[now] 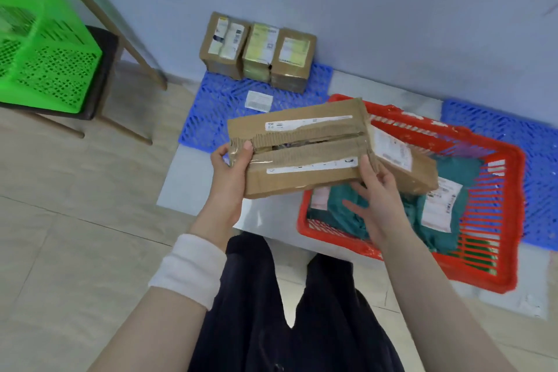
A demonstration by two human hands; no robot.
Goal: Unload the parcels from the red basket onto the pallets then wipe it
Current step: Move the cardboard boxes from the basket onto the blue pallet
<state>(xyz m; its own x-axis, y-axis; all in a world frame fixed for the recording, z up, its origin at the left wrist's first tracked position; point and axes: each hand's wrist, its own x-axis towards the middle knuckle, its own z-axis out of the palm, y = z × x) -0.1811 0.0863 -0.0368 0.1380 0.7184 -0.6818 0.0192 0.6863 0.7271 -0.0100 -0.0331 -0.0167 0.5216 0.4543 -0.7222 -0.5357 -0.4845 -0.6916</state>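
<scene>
I hold a long, torn cardboard parcel in the air between the two pallets. My left hand grips its left end and my right hand supports its right end from below. The red basket lies on the floor to the right. Inside it are a brown box and green bagged parcels with white labels. On the left blue pallet, three cardboard boxes stand in a row against the wall.
A second blue pallet lies behind the red basket on the right. A green basket sits on a dark stool at left. A loose white label lies on the left pallet. My dark trousers fill the bottom centre.
</scene>
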